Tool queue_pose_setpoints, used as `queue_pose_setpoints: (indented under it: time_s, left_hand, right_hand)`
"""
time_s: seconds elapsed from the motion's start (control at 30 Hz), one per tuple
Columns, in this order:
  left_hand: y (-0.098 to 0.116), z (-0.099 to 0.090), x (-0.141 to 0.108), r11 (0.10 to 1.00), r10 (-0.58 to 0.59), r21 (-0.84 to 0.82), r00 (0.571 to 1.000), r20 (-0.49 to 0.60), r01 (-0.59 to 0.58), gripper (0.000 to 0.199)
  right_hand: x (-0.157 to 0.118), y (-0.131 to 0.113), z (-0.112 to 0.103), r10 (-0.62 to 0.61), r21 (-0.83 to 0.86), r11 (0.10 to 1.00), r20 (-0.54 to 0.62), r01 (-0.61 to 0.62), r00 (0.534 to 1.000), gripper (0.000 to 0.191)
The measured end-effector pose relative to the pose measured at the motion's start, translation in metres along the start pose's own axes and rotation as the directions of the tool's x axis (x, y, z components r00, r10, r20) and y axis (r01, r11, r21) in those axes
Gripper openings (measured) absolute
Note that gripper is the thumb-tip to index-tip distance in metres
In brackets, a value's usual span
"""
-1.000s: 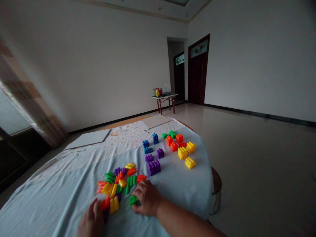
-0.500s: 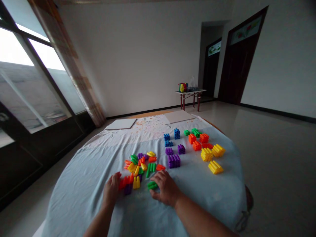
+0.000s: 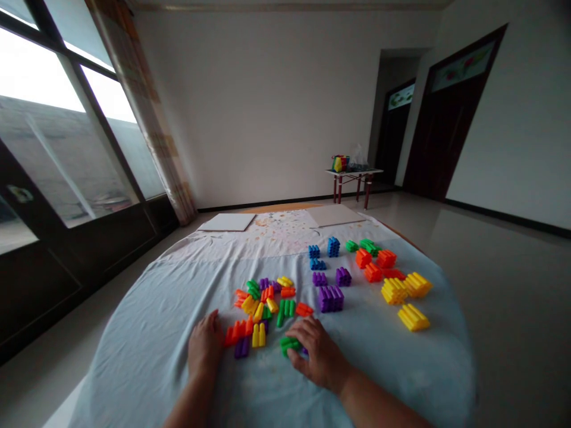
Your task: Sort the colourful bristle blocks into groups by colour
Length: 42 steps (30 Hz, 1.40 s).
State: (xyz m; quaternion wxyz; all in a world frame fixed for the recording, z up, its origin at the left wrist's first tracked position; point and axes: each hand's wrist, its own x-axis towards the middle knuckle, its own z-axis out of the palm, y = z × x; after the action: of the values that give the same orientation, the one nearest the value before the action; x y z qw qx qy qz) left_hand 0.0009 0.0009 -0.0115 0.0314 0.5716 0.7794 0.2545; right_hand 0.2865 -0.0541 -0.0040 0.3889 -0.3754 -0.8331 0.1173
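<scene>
My left hand [image 3: 206, 345] rests on the cloth at the left side of a loose pile of plastic building blocks, its fingers stretched forward and holding nothing. Right beside its fingertips lie orange blocks [image 3: 239, 330], with a purple block [image 3: 241, 348] and a yellow block [image 3: 259, 336] close by. My right hand [image 3: 320, 352] curls its thumb and fingers round a green block [image 3: 289, 345] near the table's front. A bit of purple block [image 3: 304, 351] shows under that palm, mostly hidden. Another green block [image 3: 286, 310] and an orange block [image 3: 304, 309] lie just beyond the fingers.
Blocks stand grouped by colour to the right: purple [image 3: 331, 299], blue [image 3: 333, 246], green [image 3: 369, 246], orange [image 3: 386, 258] and yellow [image 3: 413, 317]. Two flat boards, one white [image 3: 226, 222] and one beige [image 3: 336, 215], lie at the far edge of the cloth-covered table [image 3: 156, 309].
The camera view has shifted, so the whole scene sits farther right. A purple bit now shows beneath my right hand, which stays at the green block. My left hand remains beside the orange blocks.
</scene>
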Motion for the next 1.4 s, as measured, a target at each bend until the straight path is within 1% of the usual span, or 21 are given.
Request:
queue_pose_setpoints:
  time_s: [0.07,0.13,0.2,0.27,0.37,0.43,0.5,0.6,0.73,0.83,0.9,0.97,1.03,1.13,1.2,1.27,1.33,1.4]
  left_hand:
    - [0.0,0.0,0.0,0.999,0.027,0.025,1.0,0.009,-0.027,0.043]
    - [0.001,0.0,-0.001,0.998,0.044,0.045,0.999,0.015,-0.045,0.044]
    - [0.003,-0.001,-0.002,0.997,0.046,0.061,0.999,0.022,-0.047,0.045]
    - [0.004,-0.001,-0.003,0.996,0.038,0.074,0.999,0.03,-0.04,0.045]
    - [0.007,-0.003,-0.005,0.996,0.023,0.089,0.999,0.043,-0.027,0.046]
    - [0.009,-0.005,-0.007,0.995,0.015,0.094,0.999,0.048,-0.02,0.047]
    - [0.01,-0.006,-0.009,0.995,0.008,0.097,0.999,0.053,-0.013,0.048]
    - [0.012,-0.007,-0.009,0.992,-0.004,0.122,0.998,0.065,-0.004,0.048]
    - [0.012,-0.007,-0.007,0.986,-0.005,0.168,0.997,0.081,-0.009,0.048]
    - [0.012,-0.007,-0.006,0.985,0.007,0.17,0.996,0.086,-0.022,0.049]
    - [0.012,-0.007,-0.005,0.985,0.006,0.172,0.997,0.082,-0.02,0.05]
    - [0.012,-0.006,-0.005,0.985,0.004,0.174,0.997,0.075,-0.017,0.051]
    - [0.012,-0.006,-0.006,0.986,0.005,0.168,0.998,0.068,-0.017,0.051]
    - [0.015,-0.007,-0.008,0.988,0.013,0.152,0.998,0.055,-0.021,0.049]
    - [0.017,-0.008,-0.01,0.989,0.012,0.149,0.999,0.053,-0.02,0.048]
    - [0.019,-0.009,-0.01,0.988,0.009,0.153,0.998,0.057,-0.018,0.047]
    - [0.02,-0.009,-0.011,0.987,0.009,0.159,0.998,0.063,-0.019,0.048]
    - [0.02,-0.009,-0.011,0.986,0.006,0.164,0.998,0.065,-0.017,0.048]
  right_hand:
    - [0.006,-0.002,-0.002,0.0,0.006,1.0,-0.015,0.0,1.0,0.023]
    - [0.019,-0.001,-0.003,0.0,0.0,1.0,-0.031,0.0,1.0,0.023]
    - [0.041,0.003,-0.002,0.01,-0.019,1.0,-0.032,-0.011,0.999,0.025]
    - [0.066,0.01,0.004,0.029,-0.059,0.998,-0.001,-0.029,1.0,0.028]
    - [0.101,0.022,0.02,0.075,-0.163,0.985,0.118,-0.055,0.99,0.036]
    - [0.119,0.029,0.032,0.107,-0.251,0.967,0.225,-0.048,0.969,0.039]
    - [0.13,0.033,0.041,0.126,-0.309,0.951,0.312,-0.025,0.942,0.038]
    - [0.136,0.032,0.046,0.133,-0.338,0.941,0.375,0.001,0.917,0.027]
    - [0.13,0.024,0.04,0.139,-0.366,0.931,0.398,0.018,0.907,0.02]
    - [0.12,0.019,0.031,0.111,-0.353,0.934,0.408,0.044,0.906,0.02]
    - [0.112,0.017,0.026,0.086,-0.315,0.948,0.402,0.049,0.912,0.025]
    - [0.102,0.016,0.018,0.07,-0.241,0.97,0.347,0.017,0.935,0.035]
    - [0.088,0.013,0.008,0.062,-0.119,0.992,0.257,-0.033,0.964,0.046]
    - [0.064,0.006,-0.01,0.07,0.08,0.993,0.164,-0.084,0.984,0.057]
    - [0.048,0.001,-0.022,0.08,0.158,0.982,0.164,-0.107,0.983,0.06]
    - [0.034,-0.001,-0.031,0.092,0.187,0.974,0.192,-0.128,0.977,0.061]
    - [0.023,-0.002,-0.033,0.108,0.183,0.972,0.221,-0.15,0.969,0.06]
    - [0.015,0.001,-0.03,0.123,0.167,0.972,0.235,-0.164,0.964,0.059]
